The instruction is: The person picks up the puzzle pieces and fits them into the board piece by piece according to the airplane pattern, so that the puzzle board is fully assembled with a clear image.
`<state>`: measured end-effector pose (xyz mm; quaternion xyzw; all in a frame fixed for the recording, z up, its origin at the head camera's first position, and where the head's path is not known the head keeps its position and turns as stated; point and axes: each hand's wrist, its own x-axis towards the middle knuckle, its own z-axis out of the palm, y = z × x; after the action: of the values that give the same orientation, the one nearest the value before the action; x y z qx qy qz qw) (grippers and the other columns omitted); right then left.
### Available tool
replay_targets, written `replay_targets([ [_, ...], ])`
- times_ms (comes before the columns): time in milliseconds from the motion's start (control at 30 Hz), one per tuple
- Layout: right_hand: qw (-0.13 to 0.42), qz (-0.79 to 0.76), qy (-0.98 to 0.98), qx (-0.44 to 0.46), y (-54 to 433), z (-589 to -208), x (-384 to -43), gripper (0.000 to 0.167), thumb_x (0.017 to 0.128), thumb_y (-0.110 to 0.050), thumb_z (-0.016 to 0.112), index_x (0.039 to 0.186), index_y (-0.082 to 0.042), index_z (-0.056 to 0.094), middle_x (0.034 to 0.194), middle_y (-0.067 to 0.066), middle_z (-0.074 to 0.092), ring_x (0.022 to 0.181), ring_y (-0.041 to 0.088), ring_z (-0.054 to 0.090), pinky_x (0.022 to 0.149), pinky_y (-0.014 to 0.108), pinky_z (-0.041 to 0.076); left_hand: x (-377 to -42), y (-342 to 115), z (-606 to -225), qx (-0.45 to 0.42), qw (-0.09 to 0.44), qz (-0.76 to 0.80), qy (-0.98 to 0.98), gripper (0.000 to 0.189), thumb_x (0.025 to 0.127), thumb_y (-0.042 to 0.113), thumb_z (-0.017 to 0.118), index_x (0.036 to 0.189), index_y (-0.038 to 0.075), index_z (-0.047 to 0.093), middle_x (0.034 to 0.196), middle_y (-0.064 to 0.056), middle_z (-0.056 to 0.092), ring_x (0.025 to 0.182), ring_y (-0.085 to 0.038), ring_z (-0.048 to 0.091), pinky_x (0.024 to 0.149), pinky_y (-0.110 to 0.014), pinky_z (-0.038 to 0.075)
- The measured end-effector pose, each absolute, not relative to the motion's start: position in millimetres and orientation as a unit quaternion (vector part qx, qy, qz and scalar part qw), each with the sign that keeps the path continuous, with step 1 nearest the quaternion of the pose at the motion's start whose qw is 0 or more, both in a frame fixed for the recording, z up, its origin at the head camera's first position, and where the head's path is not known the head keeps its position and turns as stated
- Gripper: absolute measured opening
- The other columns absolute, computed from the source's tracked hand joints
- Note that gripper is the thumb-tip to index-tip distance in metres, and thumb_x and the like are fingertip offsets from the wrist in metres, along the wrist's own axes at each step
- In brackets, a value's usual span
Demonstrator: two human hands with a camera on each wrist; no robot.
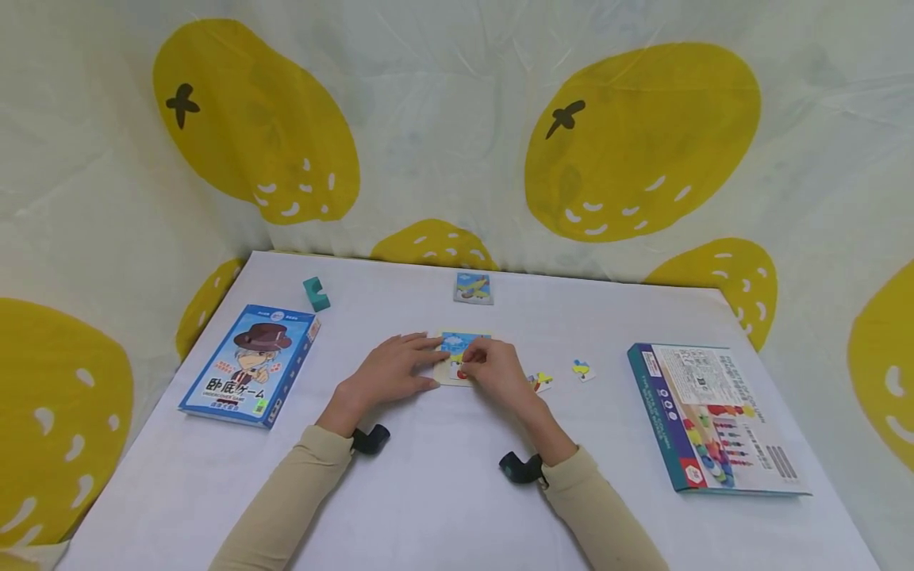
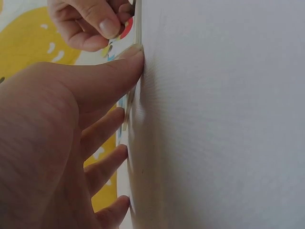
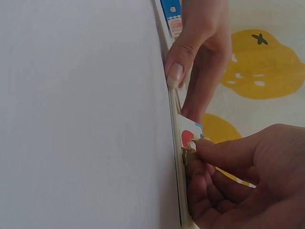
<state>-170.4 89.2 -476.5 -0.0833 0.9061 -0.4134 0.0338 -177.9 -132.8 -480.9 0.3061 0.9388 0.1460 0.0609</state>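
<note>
At the middle of the white table (image 1: 443, 492) lies a small puzzle board (image 1: 457, 349), squarish, with no marked long axis; its blue-sky edge points to twelve o'clock and its pale lower part to six. The left hand (image 1: 393, 371) lies at the board's nine o'clock with fingers straight and spread flat, the fingertips (image 2: 125, 110) resting along the board's edge and the thumb pressed at its near corner, so it steadies the board rather than grasps anything. The right hand (image 1: 496, 371) sits over the board's four o'clock corner, its fingers curled and pinching a small puzzle piece (image 3: 189, 143) with red on it, held right at the board's surface; whether that piece is already seated cannot be told. As a judgement, the puzzle is partly done: the sky part shows as filled, while two loose pieces (image 1: 540, 381) and (image 1: 582, 370) lie on the table at the board's three o'clock, just past the right hand, so at least those are left. A picture card (image 1: 473, 288) lies at twelve o'clock, a teal block (image 1: 315, 293) at ten, a blue game box (image 1: 250, 365) at nine and a second box (image 1: 714, 416) at three to four.
</note>
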Motion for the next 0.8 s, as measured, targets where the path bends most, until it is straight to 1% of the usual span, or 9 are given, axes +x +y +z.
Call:
replay_targets([
  [233,0.018,-0.394,0.913,-0.1,80.8,-478.1,-170.4,0.003,0.084,-0.006,0.074,0.084,-0.005,0.072,0.076,0.001,0.068,0.073,0.013,0.058,0.066,0.026,0.049,-177.1,-132.1,-479.9,0.306,0.052,0.151,0.938,0.055,0.091,0.044,0.068,0.142,0.03,0.056,0.155,0.006,0.046,0.149,-0.025,0.035,0.118,-0.057,0.031],
  [300,0.019,-0.383,0.918,-0.103,78.5,-479.6,-170.9,0.002,0.084,-0.005,0.073,0.085,-0.006,0.072,0.075,0.001,0.068,0.072,0.012,0.057,0.065,0.025,0.048,-176.5,-131.9,-479.0,0.307,0.05,0.154,0.938,0.054,0.091,0.043,0.069,0.142,0.029,0.056,0.154,0.005,0.047,0.148,-0.026,0.036,0.117,-0.057,0.032],
  [433,0.021,-0.375,0.92,-0.108,74.4,-480.8,-171.1,0.006,0.082,-0.001,0.072,0.084,-0.006,0.073,0.074,0.002,0.067,0.07,0.013,0.056,0.063,0.024,0.047,-175.3,-131.6,-477.3,0.309,0.048,0.159,0.937,0.054,0.091,0.042,0.069,0.141,0.027,0.057,0.154,0.004,0.048,0.148,-0.028,0.037,0.116,-0.058,0.032],
  [800,0.019,-0.374,0.923,-0.091,67.4,-480.1,-169.0,0.004,0.084,-0.003,0.073,0.085,-0.007,0.074,0.075,0.001,0.067,0.072,0.013,0.058,0.063,0.026,0.048,-175.5,-132.4,-478.1,0.312,0.047,0.169,0.934,0.054,0.092,0.042,0.069,0.142,0.026,0.057,0.154,0.002,0.048,0.147,-0.029,0.037,0.117,-0.059,0.031],
])
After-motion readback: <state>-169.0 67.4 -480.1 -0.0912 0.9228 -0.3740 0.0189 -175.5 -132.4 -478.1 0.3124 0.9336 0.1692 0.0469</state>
